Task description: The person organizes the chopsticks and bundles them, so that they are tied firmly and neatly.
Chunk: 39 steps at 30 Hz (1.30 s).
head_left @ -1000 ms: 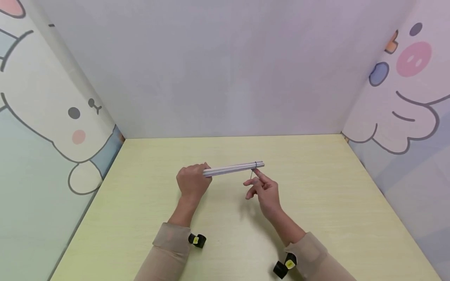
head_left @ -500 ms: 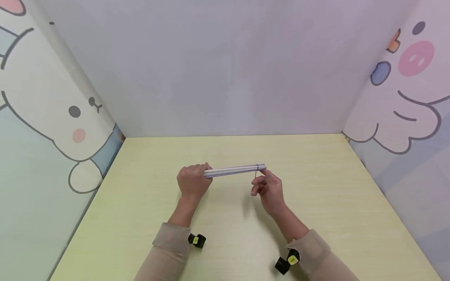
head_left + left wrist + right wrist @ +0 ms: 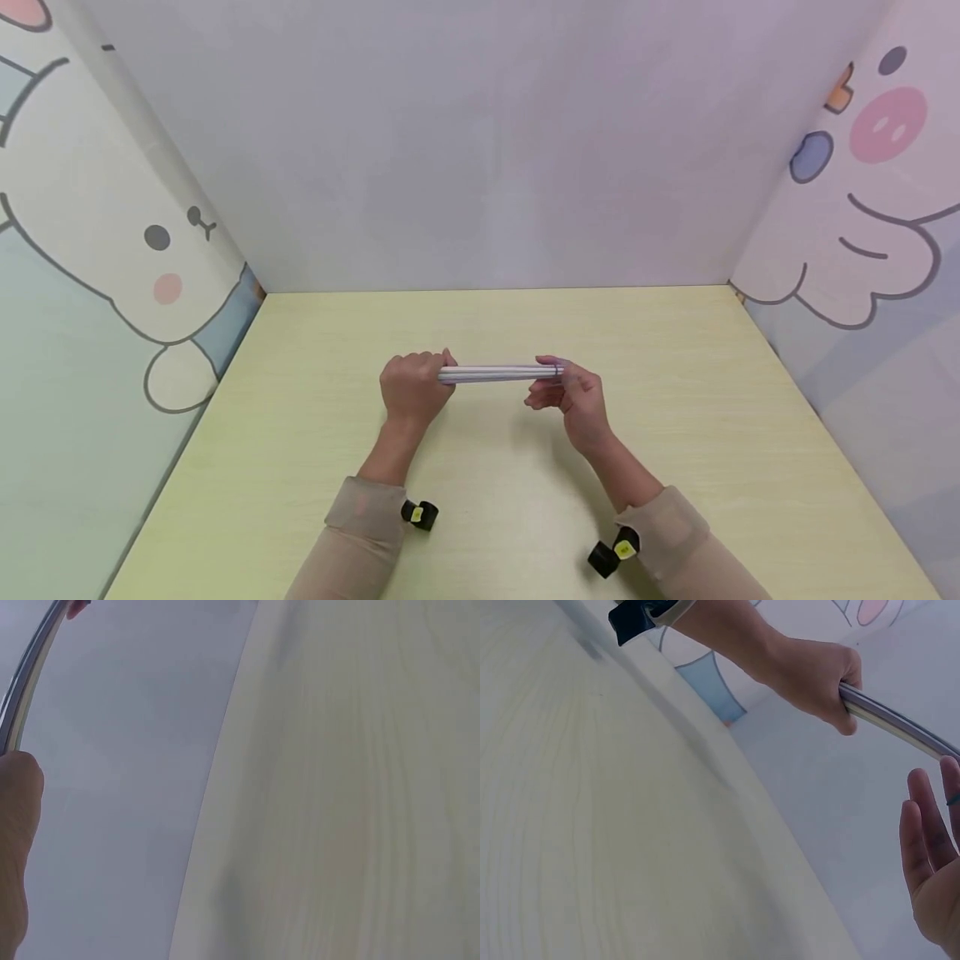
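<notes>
A bundle of thin whitish sticks (image 3: 495, 374) is held level above the table in the head view; their exact kind cannot be told. My left hand (image 3: 415, 387) grips its left end in a fist, also seen in the right wrist view as the left hand (image 3: 810, 679). Around the right end runs a thin dark elastic band (image 3: 557, 369). My right hand (image 3: 583, 408) holds the band there, fingers on both sides of the bundle's end. In the right wrist view, several fingers (image 3: 934, 832) extend below the sticks (image 3: 900, 724), and the thumb is out of frame.
The pale wood-grain table (image 3: 300, 417) lies beneath both hands. A plain light wall (image 3: 480, 167) stands at the back, with cartoon-printed panels left (image 3: 82, 250) and right (image 3: 862, 233). Small black cameras sit at both cuffs.
The right end of the bundle has dipped to level. My right hand's fingers have gone from pulling the band down below the sticks to around the bundle's end. My left hand stays nearly still.
</notes>
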Each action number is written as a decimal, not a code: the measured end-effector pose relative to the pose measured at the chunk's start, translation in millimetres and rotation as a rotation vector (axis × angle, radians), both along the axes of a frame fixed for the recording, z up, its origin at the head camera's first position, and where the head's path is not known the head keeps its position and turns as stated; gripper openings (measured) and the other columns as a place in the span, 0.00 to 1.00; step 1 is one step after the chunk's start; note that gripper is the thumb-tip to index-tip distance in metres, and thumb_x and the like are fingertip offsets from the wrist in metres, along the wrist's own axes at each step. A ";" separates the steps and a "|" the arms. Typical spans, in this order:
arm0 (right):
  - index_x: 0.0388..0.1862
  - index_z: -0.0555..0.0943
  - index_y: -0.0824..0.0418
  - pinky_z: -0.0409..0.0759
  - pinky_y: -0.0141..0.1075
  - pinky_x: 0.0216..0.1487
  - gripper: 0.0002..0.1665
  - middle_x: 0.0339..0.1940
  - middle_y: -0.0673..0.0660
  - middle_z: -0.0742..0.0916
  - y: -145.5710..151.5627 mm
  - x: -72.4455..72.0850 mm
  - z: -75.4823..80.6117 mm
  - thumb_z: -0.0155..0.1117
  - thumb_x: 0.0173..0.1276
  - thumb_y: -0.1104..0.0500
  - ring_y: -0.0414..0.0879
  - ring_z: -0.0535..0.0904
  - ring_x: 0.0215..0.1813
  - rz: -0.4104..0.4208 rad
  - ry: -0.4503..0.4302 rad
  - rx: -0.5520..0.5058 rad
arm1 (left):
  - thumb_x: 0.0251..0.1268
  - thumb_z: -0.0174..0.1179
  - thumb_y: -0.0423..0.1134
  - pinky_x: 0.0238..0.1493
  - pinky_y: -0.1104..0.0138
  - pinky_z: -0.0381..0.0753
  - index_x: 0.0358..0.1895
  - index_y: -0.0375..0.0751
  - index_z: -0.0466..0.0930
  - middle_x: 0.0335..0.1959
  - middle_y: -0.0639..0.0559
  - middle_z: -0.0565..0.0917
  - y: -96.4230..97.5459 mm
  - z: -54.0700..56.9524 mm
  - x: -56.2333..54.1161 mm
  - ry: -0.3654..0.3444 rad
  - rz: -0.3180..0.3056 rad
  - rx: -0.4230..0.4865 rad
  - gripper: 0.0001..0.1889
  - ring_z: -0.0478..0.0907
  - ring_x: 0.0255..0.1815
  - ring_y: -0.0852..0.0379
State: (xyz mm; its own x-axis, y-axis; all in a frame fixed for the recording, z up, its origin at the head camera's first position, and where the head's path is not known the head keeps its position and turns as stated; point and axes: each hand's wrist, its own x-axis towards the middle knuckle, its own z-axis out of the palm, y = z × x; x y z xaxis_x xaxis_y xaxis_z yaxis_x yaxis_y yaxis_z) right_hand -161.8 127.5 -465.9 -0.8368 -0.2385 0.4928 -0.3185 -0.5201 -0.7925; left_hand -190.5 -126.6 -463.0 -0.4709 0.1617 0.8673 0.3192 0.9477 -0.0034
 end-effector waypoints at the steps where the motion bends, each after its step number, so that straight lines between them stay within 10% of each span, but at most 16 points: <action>1: 0.57 0.83 0.63 0.85 0.35 0.35 0.20 0.34 0.52 0.91 0.1 -0.1 -0.4 0.48 0.83 0.55 0.44 0.89 0.32 -0.014 0.015 0.015 | 0.49 0.63 0.35 0.12 0.65 0.57 0.08 0.43 0.67 0.05 0.52 0.69 -0.1 0.3 0.2 0.000 0.002 -0.002 0.18 0.53 0.09 0.60; 14: 0.40 0.77 0.64 0.85 0.37 0.33 0.02 0.26 0.53 0.88 -7.3 6.7 -1.0 0.61 0.72 0.69 0.42 0.85 0.25 -0.250 -0.200 0.111 | 0.46 0.62 0.33 0.12 0.66 0.58 0.08 0.43 0.70 0.05 0.52 0.71 -2.9 0.3 1.0 0.004 0.024 0.018 0.15 0.53 0.10 0.61; 32: 0.46 0.69 0.58 0.85 0.38 0.33 0.03 0.28 0.59 0.87 -6.2 8.6 -7.6 0.52 0.79 0.65 0.45 0.85 0.22 -0.224 -0.232 0.210 | 0.47 0.61 0.33 0.14 0.67 0.52 0.08 0.44 0.68 0.05 0.53 0.68 -6.9 0.9 0.1 -0.019 0.046 0.061 0.16 0.49 0.12 0.62; 39: 0.42 0.71 0.71 0.86 0.39 0.33 0.08 0.26 0.57 0.88 -3.4 5.0 -5.7 0.60 0.74 0.67 0.45 0.85 0.23 -0.216 -0.238 0.385 | 0.48 0.59 0.33 0.14 0.63 0.56 0.08 0.45 0.72 0.05 0.53 0.69 -8.5 2.2 -0.4 -0.004 0.085 0.124 0.14 0.52 0.10 0.60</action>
